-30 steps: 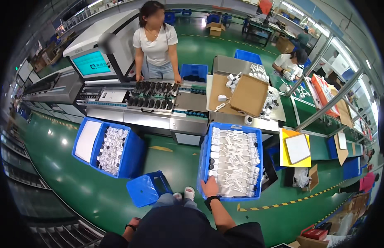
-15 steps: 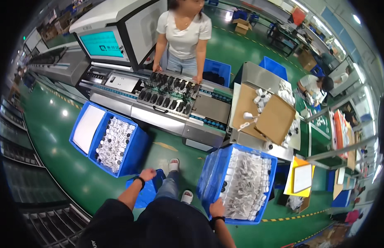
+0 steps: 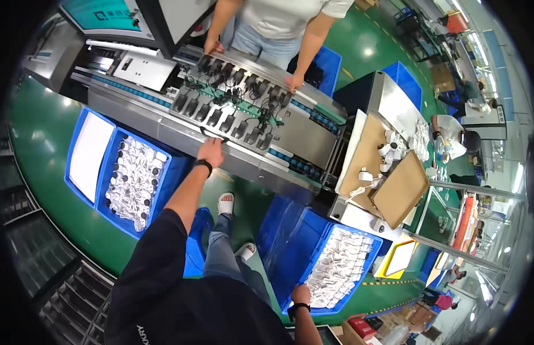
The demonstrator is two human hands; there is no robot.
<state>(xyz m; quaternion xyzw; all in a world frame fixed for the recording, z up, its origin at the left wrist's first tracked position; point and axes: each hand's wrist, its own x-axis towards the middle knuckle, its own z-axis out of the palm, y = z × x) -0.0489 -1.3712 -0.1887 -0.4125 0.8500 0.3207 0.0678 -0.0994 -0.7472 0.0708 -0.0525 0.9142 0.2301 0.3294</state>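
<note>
Underfoot, green floor (image 3: 48, 161). Across the top, long steel machine (image 3: 301, 144). Off its right end, steel counter (image 3: 396, 106). On the far side of the machine, co-worker (image 3: 278, 17) in white top and jeans. Lower right, deep blue bin (image 3: 293, 241), filled with white plugs. Lower left, divided blue bin (image 3: 163, 195), more white plugs in one half, flat white sheet over the other. On top of the machine, green tray (image 3: 244, 105), set slantwise, co-worker's hands at its far corners. Partly behind a leg, blue stool (image 3: 197, 247). On the counter, brown cardboard tray (image 3: 400, 188), tilted.

Left hand (image 3: 210, 153) at the near edge of the green tray, just at a black handle (image 3: 207, 134); cannot tell grip spread or closed around it. Right hand (image 3: 301, 294) over the near rim of the deep blue bin; cannot tell grip pinching or merely resting. Smallest: black adapters (image 3: 227, 123) in rows on the green tray, cords tangled between.
</note>
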